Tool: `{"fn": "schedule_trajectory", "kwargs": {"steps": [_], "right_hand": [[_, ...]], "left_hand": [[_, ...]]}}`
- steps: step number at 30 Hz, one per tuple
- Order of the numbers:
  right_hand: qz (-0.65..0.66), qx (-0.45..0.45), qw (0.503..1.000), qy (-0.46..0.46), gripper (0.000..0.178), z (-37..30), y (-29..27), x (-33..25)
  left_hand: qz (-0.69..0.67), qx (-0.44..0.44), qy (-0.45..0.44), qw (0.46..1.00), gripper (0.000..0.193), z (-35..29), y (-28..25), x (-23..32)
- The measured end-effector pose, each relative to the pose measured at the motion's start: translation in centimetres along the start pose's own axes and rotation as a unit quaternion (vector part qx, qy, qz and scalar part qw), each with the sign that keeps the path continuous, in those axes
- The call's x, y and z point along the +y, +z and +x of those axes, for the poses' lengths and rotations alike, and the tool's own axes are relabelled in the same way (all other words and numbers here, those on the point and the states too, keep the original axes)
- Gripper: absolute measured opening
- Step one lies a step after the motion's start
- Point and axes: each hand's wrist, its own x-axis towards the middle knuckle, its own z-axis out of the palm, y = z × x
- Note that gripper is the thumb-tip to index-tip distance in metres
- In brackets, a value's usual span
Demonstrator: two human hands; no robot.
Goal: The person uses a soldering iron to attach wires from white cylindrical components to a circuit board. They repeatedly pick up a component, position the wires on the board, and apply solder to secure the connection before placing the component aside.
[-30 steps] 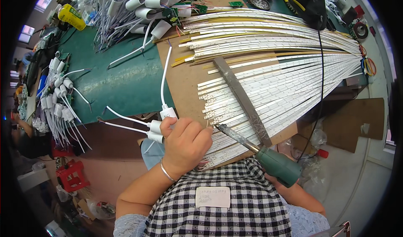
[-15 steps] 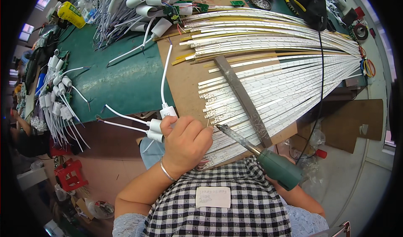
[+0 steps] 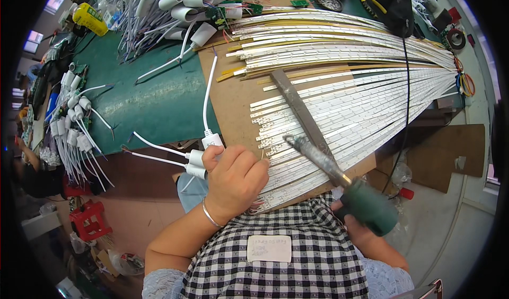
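Note:
My left hand (image 3: 236,179) is closed at the near-left ends of the LED strips (image 3: 313,113). White cable housings (image 3: 196,158) with short white leads stick out past its knuckles to the left. A thin wire shows by its fingertips, and what lies inside the fist is hidden. My right hand (image 3: 355,227) grips a green-handled soldering iron (image 3: 371,206), slightly smeared by motion. Its metal tip is above the strips, to the right of my left hand and apart from it. A dark flat bar (image 3: 305,113) lies across the strips.
A brown board (image 3: 233,108) lies under the strips on a green table (image 3: 143,103). White housings with circuit boards (image 3: 217,12) are heaped at the back, and a smaller bundle (image 3: 74,113) lies left. A black cord (image 3: 407,97) crosses the strips. A red stool (image 3: 89,219) stands lower left.
The soldering iron's tip has moved away from my left hand's fingertips, up and to the right. My right hand and the handle have shifted right. My left hand has stayed in place.

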Motion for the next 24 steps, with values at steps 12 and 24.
{"fn": "schedule_trajectory", "kwargs": {"steps": [12,24], "right_hand": [[0.326,0.032,0.939,-0.107,0.074,9.1,6.6,0.8],[0.317,0.007,0.939,-0.132,0.074,9.3,6.5,1.6]], "left_hand": [[0.011,-0.022,-0.007,1.0,0.014,0.1,-0.2,0.0],[0.021,-0.025,-0.016,0.999,0.015,0.1,-0.2,0.2]]}}
